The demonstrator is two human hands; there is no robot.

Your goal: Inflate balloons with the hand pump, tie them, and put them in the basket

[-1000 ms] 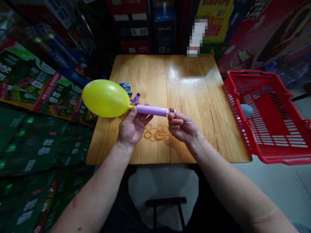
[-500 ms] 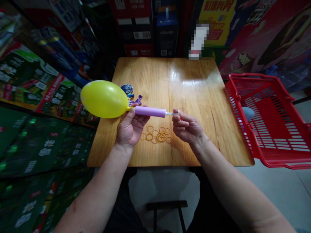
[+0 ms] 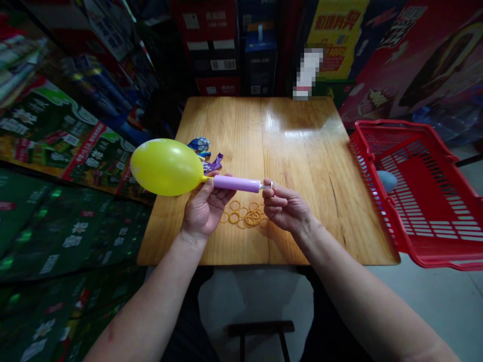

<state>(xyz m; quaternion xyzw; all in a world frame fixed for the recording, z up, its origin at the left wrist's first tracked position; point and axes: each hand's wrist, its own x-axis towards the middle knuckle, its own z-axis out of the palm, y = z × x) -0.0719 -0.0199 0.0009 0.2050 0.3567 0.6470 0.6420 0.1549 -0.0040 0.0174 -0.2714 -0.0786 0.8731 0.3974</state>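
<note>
A yellow balloon (image 3: pixel 166 167), swollen with air, sits on the nozzle end of a purple balloon pump (image 3: pixel 237 183). My left hand (image 3: pixel 204 206) grips the pump's nozzle end and the balloon's neck, thumb on top. My right hand (image 3: pixel 285 203) has its fingers closed round the white handle of the pump, whose rod shows only a short length outside the barrel. Below the pump, several tan rubber bands (image 3: pixel 252 217) lie loose on the wooden table (image 3: pixel 302 166). Uninflated blue (image 3: pixel 199 144) and purple balloons (image 3: pixel 215 163) lie behind my left hand.
To the right of the table stands a red shopping basket (image 3: pixel 433 196) with a pale blue balloon (image 3: pixel 387 181) in it. Stacked cartons (image 3: pixel 222 50) rise behind the table, and green drink packs (image 3: pixel 75 226) fill the left side. A stool (image 3: pixel 260 328) is below the table edge.
My right hand has moved left, pushing the pump's rod further into the barrel. The yellow balloon looks about the same size. The whole view has shifted slightly.
</note>
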